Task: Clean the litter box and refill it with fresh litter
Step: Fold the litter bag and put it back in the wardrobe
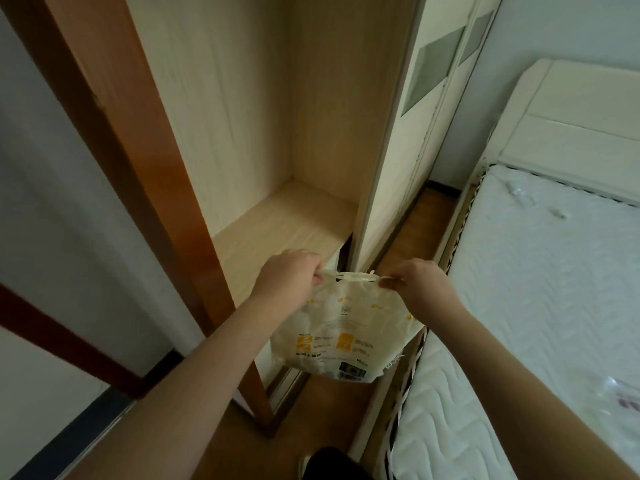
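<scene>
Print on bag (341,336) too blurred to read. Fingers (317,277) of left hand (289,277) and of right hand (420,284) curl out of sight behind bag's top edge. Bed (540,271) cut off at right edge of frame. Dark shape at bottom centre cut off, unidentifiable.

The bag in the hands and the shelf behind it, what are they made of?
The litter bag looks like thin, soft plastic, maybe woven: it crinkles and sags, with yellow print on a pale, slightly shiny skin. The wardrobe shelf looks like pale wood-grain laminate board, matte, with straight printed-looking grain lines; real wood can't be ruled out.
</scene>
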Demonstrator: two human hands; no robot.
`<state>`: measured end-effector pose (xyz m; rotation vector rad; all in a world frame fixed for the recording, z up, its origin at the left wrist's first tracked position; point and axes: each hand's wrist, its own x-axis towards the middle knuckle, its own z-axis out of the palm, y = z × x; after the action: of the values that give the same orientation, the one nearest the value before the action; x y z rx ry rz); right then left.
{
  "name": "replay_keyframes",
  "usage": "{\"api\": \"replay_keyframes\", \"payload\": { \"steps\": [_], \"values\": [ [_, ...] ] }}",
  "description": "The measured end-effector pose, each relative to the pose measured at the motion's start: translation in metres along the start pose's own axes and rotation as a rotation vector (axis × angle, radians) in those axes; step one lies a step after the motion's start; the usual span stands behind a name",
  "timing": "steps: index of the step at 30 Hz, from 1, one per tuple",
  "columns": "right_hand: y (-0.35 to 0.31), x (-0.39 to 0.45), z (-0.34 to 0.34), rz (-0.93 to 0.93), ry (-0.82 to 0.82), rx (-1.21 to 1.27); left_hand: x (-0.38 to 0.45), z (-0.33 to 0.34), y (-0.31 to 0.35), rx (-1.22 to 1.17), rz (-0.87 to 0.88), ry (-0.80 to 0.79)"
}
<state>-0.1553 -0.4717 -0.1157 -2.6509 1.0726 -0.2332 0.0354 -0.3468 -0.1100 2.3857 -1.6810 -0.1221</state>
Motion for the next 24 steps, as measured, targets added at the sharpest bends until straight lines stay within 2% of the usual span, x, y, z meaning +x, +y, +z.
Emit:
{"api": "replay_keyframes", "payload": {
  "steps": [9,16,24],
  "values": [
    [0.008,0.046,0.003,0.026,0.051,-0.049,0.056,0.013,-0.012,-0.062,-0.02,0.08],
    [0.042,0.108,0.005,-0.007,0.038,-0.08,0.123,0.03,-0.011,0.044,0.014,0.161],
    [0.102,0.198,0.019,-0.096,-0.055,-0.011,0.235,0.047,-0.021,-0.076,-0.014,0.039]
  ]
}}
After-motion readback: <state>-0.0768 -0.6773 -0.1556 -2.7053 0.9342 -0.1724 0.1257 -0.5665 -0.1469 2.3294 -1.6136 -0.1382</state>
